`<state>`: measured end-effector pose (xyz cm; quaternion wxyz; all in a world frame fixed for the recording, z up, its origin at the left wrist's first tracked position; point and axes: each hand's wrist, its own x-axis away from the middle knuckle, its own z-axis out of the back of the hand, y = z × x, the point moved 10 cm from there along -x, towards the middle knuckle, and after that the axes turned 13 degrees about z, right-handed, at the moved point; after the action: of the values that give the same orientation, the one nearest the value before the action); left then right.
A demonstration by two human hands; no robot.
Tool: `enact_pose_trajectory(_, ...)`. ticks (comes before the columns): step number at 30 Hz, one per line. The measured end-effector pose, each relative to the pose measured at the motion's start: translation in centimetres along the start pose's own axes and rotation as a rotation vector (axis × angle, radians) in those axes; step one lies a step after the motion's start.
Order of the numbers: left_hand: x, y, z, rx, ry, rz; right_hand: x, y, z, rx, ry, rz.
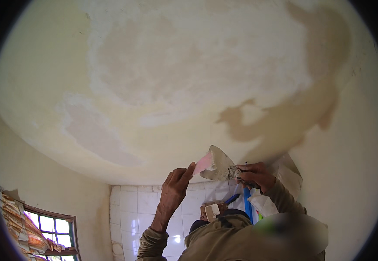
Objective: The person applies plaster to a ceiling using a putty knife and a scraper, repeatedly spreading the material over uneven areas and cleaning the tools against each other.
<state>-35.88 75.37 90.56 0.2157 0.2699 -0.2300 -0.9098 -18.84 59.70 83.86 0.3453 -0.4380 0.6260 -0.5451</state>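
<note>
The right hand (pixel 255 175) is closed tight around the handle of a putty-caked trowel (pixel 218 164); its grip has the handle fully wrapped, and the broad grey blade juts out from the fist toward the left hand, tilted up close under the ceiling (pixel 189 74). The left hand (pixel 176 185) is raised just beside the trowel; its grip is loose, the fingers half curled, with the fingertips pinching the lower end of a thin pink scraper (pixel 204 163); the scraper's far edge lies against the trowel's blade, touching it.

Out from the trowel: the ceiling directly above it is cream, with wide pale patches of filler and a darker tan, damp-looking stain spreading to the right of the trowel; below the trowel a person's head and shoulders in an olive shirt fill the lower edge, the sleeves running up to both hands; behind that, lower than the trowel, a white tiled wall (pixel 132 209); just under the trowel, a blue pipe (pixel 246 204) and white sheeting (pixel 284 174) against the wall; far to the lower left of the trowel, a barred window (pixel 52 228) with crumpled paper (pixel 17 222) hung over its frame.
</note>
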Motion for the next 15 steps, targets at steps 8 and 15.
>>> enact_pose_trajectory(8, 0.1, -2.0, 0.5, -0.174, -0.002, -0.065, 0.5, 2.2, 1.5, -0.143, 0.076, 0.016)
enact_pose_trajectory(15, 12.0, -13.5, -2.2, 0.151, -0.005, 0.28, 2.3, -1.7, -3.8, -0.354, 0.066, 0.187)
